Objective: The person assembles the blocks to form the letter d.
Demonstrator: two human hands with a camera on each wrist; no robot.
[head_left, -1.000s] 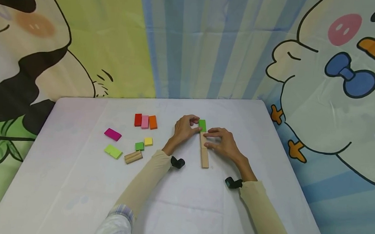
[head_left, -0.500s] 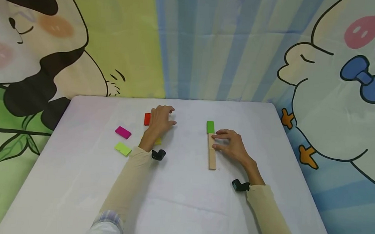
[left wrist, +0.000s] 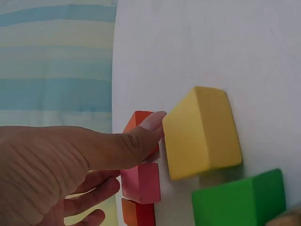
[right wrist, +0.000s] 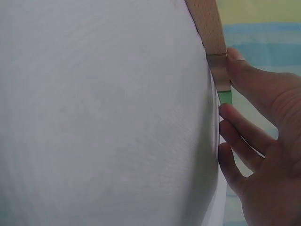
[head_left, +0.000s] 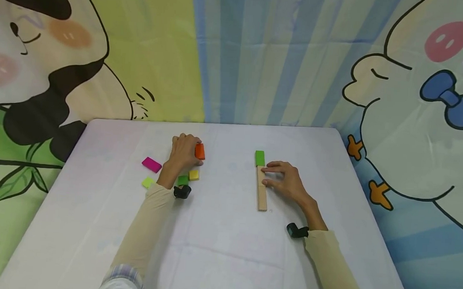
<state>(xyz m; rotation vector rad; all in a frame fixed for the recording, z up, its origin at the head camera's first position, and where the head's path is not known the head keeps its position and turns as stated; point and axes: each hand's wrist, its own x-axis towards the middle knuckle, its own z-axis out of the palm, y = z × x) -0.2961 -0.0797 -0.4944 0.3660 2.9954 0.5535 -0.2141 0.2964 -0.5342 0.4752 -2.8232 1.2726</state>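
Note:
At the left row of blocks, my left hand [head_left: 182, 152] reaches round the orange block [head_left: 200, 151], fingers at its far end and thumb at its near end. The left wrist view shows the pink block [left wrist: 141, 182] and the red block [left wrist: 146, 214] beside it, hidden under the hand in the head view. My right hand [head_left: 286, 180] touches the right side of a line of tan wooden blocks [head_left: 261, 199] with its fingertips and thumb. A bright green block [head_left: 260, 158] continues that line at its far end.
Near the left hand lie a yellow block [head_left: 194, 175], a green block [head_left: 183, 180], a magenta block [head_left: 152, 165] and a lime block [head_left: 148, 182]. A corner of brown wood [left wrist: 284, 219] shows in the left wrist view. Cartoon cloth [head_left: 245, 52] hangs behind the white table [head_left: 224, 259].
My left hand has left the bright green block and moved left to the orange one, its thumb and fingers spread further apart. The right hand stays beside the tan blocks. The head view has shifted.

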